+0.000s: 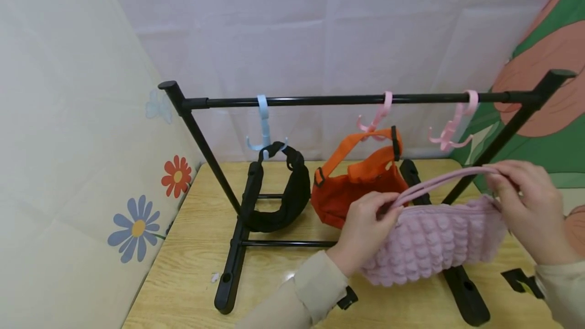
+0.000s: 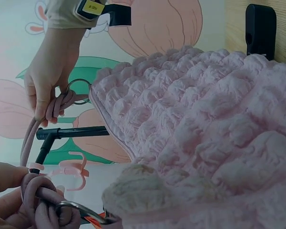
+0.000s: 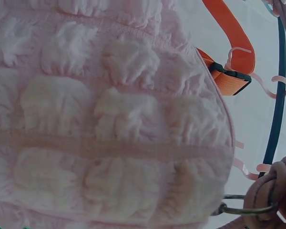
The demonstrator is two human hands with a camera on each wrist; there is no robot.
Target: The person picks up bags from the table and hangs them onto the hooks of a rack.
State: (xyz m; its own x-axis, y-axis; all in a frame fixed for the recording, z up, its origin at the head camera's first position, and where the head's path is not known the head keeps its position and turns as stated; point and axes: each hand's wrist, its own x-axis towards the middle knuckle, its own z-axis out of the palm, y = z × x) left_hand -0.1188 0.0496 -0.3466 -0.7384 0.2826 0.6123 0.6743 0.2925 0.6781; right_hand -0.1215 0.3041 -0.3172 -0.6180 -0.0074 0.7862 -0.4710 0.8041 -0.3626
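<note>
A pink puffy handbag (image 1: 434,240) hangs from its strap (image 1: 439,182) in front of the black rack. My left hand (image 1: 367,227) pinches the strap near the bag's left end, and my right hand (image 1: 532,207) grips it near the right end. Knots and metal rings join strap to bag; the left wrist view shows a knot (image 2: 45,202) by the left fingers and the right hand (image 2: 52,76) at the other knot. In the right wrist view the quilted bag (image 3: 124,114) fills most of the picture. Two pink hooks (image 1: 450,128) (image 1: 377,116) hang on the rack's bar.
The black rack (image 1: 320,100) stands on a wooden table (image 1: 183,263). A black bag (image 1: 279,212) hangs from a blue hook (image 1: 264,121) at left. An orange bag (image 1: 338,192) hangs from the middle pink hook. The rack's right foot (image 1: 466,293) lies beneath the pink bag.
</note>
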